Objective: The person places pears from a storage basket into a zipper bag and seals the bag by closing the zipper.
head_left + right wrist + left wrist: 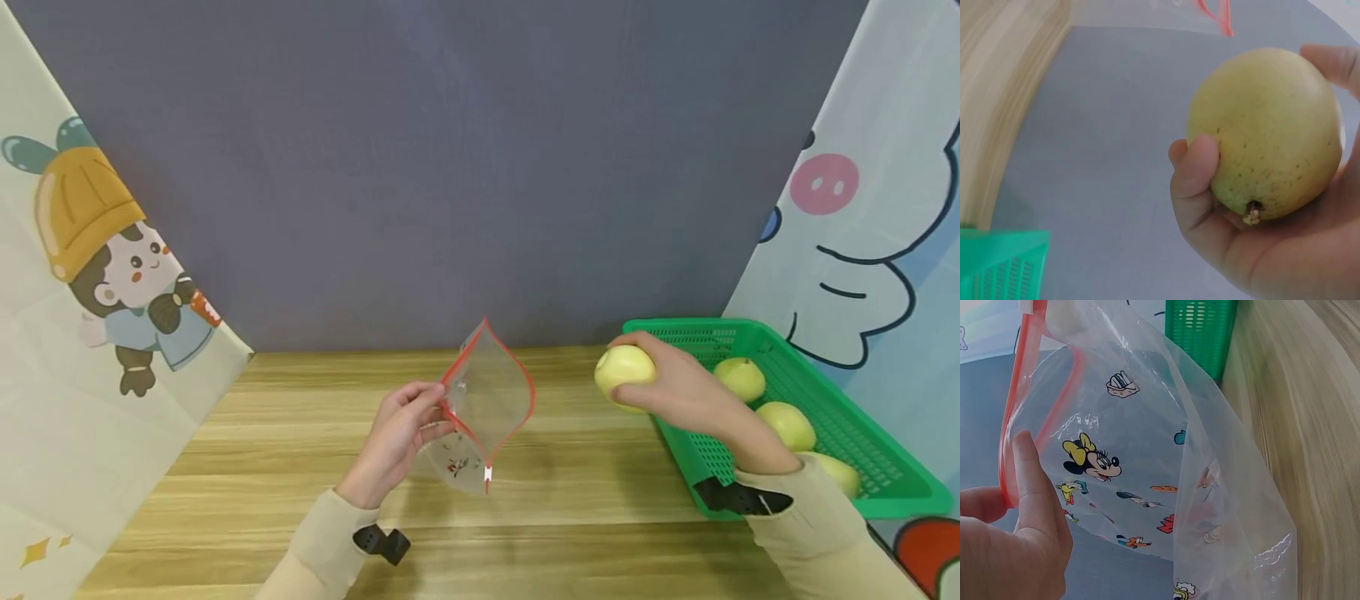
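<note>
Above a wooden table (300, 467), a bag (498, 392) is pinched at its 9 o'clock edge by the left hand (401, 429). At its 3 o'clock, across an open gap, a pear (624, 375) is gripped by the right hand (678, 387), near the basket's (900, 506) 9 o'clock rim. The bag's gaping mouth is stretched from 12 to 6 o'clock; in the right wrist view, the pear's stem is aimed at 6 o'clock.

Grey wall (450, 167) behind wooden tabletop (225, 483)
</note>
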A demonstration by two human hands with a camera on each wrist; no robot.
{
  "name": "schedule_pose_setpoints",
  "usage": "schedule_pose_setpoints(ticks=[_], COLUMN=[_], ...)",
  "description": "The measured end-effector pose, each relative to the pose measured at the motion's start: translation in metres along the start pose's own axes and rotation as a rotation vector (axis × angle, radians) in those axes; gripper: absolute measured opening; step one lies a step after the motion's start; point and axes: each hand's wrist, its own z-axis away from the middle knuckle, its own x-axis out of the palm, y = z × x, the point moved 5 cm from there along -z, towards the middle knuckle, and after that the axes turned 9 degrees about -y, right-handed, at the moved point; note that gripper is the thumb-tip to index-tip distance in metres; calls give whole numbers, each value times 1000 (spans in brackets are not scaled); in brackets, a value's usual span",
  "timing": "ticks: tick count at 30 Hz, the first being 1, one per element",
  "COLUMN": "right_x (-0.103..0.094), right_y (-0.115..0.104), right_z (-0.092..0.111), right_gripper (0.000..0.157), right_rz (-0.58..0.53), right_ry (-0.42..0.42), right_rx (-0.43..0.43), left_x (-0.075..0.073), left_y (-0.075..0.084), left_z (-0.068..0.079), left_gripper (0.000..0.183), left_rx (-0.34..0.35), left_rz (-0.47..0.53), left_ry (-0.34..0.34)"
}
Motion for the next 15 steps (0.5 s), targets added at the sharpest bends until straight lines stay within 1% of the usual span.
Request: schedule_pose_setpoints(ticks=[6, 15], right_x=[5, 12], right_y=[-6, -12], right_z=[-6, -13], right_gripper=[53, 56], right_rz=[-10, -21], right_ry=[-9, -9], right_rx=[-21, -28], left_x=[-1, -1], left_y=[0, 0], left_z=[0, 1], left_gripper=[28, 24], left_rx=[8, 8], left_rz=[1, 26], left_ry=[1, 11])
